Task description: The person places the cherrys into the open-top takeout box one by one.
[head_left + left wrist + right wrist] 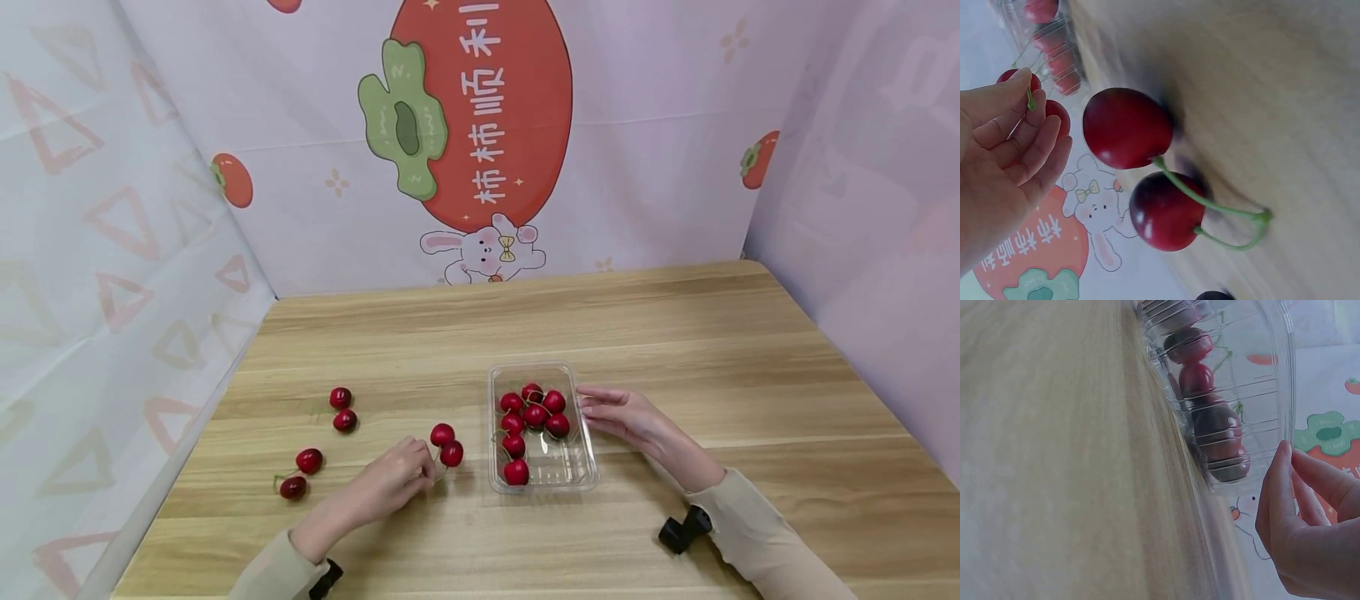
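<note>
My left hand [393, 477] pinches the joined green stem [1030, 100] of a pair of cherries [447, 445], left of a clear plastic box [542, 490]. Both fruits hang past the fingertips in the left wrist view. Several dark red cherries [513, 425] with stems lie in the box, mostly along its left side and far end. My right hand [637, 421] is at the box's right side. In the right wrist view its thumb and fingertips pinch the rim [1290, 381].
Two more joined pairs of cherries rest on the wooden table [675, 333] at the left: one nearer pair [309, 461] and one farther pair [343, 408]. A printed cloth [637, 167] hangs behind the table, with more cloth at both sides.
</note>
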Demonstrator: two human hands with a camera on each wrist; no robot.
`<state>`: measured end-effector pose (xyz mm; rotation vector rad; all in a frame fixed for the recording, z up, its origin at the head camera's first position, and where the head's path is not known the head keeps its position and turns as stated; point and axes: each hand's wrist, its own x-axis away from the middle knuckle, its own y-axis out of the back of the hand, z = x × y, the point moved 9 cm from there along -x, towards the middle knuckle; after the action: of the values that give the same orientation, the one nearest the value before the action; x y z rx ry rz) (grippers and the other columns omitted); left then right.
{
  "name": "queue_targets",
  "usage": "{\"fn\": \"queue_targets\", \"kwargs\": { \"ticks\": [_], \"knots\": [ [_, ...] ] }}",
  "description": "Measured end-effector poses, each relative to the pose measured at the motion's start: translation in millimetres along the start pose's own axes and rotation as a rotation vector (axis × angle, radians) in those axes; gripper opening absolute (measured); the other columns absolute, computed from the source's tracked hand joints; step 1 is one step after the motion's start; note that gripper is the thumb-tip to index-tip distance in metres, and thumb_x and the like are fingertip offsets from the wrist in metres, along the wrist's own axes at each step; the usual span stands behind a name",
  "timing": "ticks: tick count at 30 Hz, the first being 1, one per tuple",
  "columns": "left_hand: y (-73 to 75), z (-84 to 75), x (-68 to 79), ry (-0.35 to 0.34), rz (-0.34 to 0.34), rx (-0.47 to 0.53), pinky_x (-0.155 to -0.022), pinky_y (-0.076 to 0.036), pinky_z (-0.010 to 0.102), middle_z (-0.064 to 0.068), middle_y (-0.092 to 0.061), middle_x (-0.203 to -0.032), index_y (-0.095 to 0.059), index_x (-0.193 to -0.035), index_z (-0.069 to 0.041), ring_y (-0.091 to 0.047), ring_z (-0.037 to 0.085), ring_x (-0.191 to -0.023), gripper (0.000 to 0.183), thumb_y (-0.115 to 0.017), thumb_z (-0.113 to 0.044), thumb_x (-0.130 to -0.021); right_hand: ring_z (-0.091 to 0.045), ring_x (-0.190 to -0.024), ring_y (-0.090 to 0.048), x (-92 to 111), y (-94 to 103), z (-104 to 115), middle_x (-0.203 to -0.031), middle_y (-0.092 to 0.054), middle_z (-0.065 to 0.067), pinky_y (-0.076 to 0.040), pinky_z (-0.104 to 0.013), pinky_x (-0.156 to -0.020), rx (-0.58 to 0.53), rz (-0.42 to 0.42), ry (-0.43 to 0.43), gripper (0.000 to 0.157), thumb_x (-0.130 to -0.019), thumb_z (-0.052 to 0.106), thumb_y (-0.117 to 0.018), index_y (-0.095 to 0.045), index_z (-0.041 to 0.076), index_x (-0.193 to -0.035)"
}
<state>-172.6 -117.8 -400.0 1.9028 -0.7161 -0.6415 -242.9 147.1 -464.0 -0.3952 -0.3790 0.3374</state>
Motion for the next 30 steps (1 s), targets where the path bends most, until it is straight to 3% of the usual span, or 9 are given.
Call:
{"fn": "queue_targets", "kwargs": {
  "ticks": [13, 30],
  "knots": [
    [18.2, -16.9, -18.4, -0.083, -0.053, -0.058, -0.066, -0.043, 0.019, -0.004, -0.052, -0.080, -0.056, -0.078, -0.009, -0.046, 0.009, -0.078, 0.013, -0.067, -0.002, -0.075, -0.014, -0.083, -0.062, 0, 0.0, 0, -0.089, -0.064, -0.006, -0.048, -0.026, -0.079, 0.001, 0.004, -0.004, 0.029, -0.080, -0.009, -0.056, -0.066, 0.011, -0.099],
    [21.4, -47.5, -46.6, -0.194, -0.007, -0.094, -0.069, -0.042, 0.017, -0.003, -0.053, -0.079, -0.057, -0.079, -0.008, -0.046, 0.009, -0.077, 0.009, -0.065, -0.003, -0.078, -0.014, -0.083, -0.062, 0, 0.4, 0, -0.089, -0.064, -0.005, -0.048, -0.026, -0.080, -0.002, 0.001, -0.006, 0.029, -0.080, -0.009, -0.057, -0.066, 0.010, -0.099]
  ]
}}
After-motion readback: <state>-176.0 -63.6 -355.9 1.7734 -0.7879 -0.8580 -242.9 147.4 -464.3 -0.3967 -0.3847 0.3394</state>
